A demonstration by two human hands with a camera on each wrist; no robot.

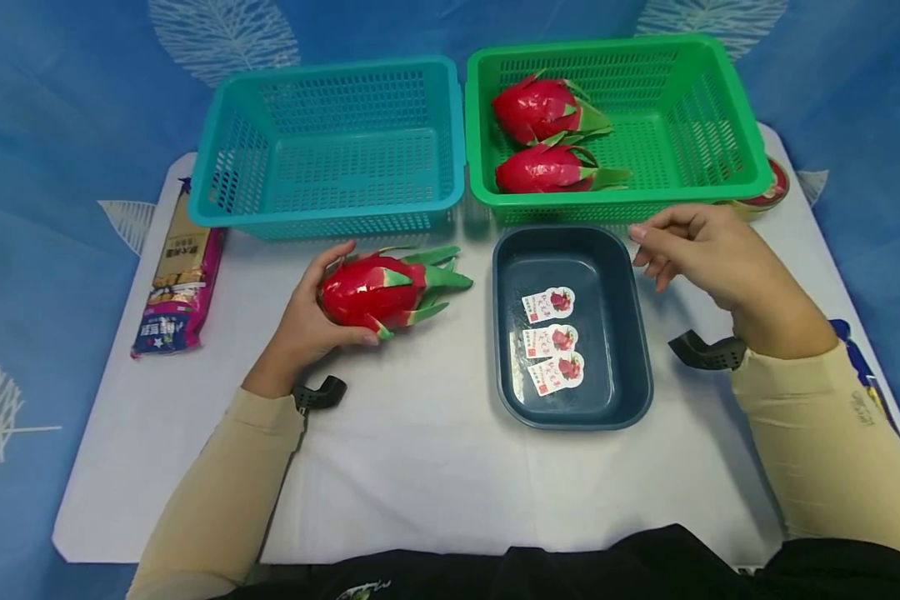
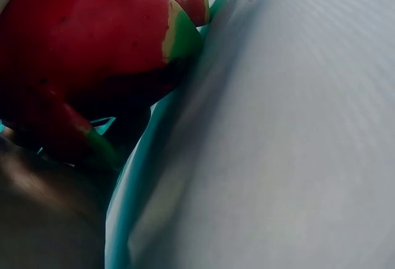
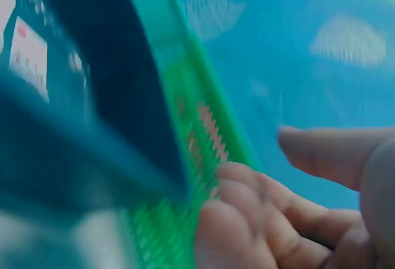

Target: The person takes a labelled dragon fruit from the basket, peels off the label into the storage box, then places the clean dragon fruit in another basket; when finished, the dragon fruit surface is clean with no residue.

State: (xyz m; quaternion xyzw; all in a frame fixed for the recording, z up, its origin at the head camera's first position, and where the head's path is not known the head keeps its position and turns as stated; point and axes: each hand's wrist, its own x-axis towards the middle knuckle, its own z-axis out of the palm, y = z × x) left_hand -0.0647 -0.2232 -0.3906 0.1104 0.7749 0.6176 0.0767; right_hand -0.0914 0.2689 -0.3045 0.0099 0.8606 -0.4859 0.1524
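My left hand [image 1: 309, 321] grips a red dragon fruit [image 1: 367, 292] with green leaf tips, thumb on its near side and fingers around its far side. The fruit [image 2: 92, 41] fills the upper left of the left wrist view. Just off the right rim of a dark blue tray [image 1: 630, 400], my right hand [image 1: 708, 250] hovers with loosely bent fingers and nothing between them. Inside that tray lie several small stickers [image 1: 547, 305] printed with a dragon fruit; two of them overlap. A green basket [image 1: 690, 167] behind holds two more dragon fruits [image 1: 540, 108].
Left of the green basket stands a blue basket [image 1: 352, 167]. A snack packet [image 1: 176, 292] lies at the table's left edge. Partly behind the green basket is a round red item [image 1: 772, 187], and a dark blue packet [image 1: 855, 358] lies beyond the right forearm.
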